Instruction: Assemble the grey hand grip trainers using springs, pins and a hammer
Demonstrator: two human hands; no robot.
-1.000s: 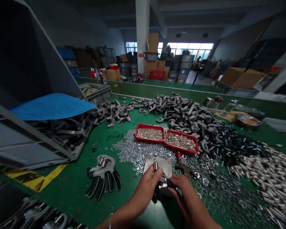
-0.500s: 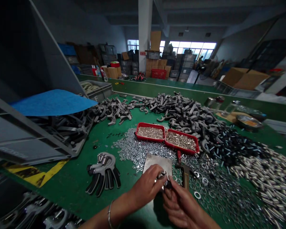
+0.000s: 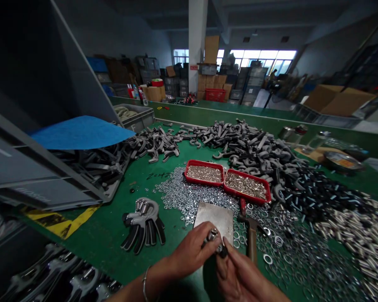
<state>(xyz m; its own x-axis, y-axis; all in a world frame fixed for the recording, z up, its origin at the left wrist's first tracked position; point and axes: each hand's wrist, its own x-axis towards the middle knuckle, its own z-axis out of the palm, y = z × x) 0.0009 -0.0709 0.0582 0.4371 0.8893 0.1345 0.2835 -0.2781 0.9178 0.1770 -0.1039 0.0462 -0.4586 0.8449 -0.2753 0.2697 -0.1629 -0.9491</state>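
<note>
My left hand [image 3: 190, 251] and my right hand [image 3: 239, 274] meet at the near edge of the green table [image 3: 113, 247], both pinched on a small grip part with a metal spring [image 3: 214, 240]. They hover over the near end of a steel plate [image 3: 216, 218]. A hammer [image 3: 250, 233] with a red end lies just right of the plate. Finished hand grippers [image 3: 144, 224] lie stacked to the left of my left hand.
Two red trays [image 3: 228, 181] of small metal parts sit behind a spread of washers [image 3: 179, 197]. Grey plastic handles [image 3: 248, 144] are heaped beyond, black pieces [image 3: 315, 191] and metal springs [image 3: 359, 235] to the right. A tipped grey crate [image 3: 44, 184] with a blue sheet [image 3: 78, 132] is at left.
The spring that stood up above my left hand is now down between both hands. My hands have closed together on the part, and the view has shifted slightly.
</note>
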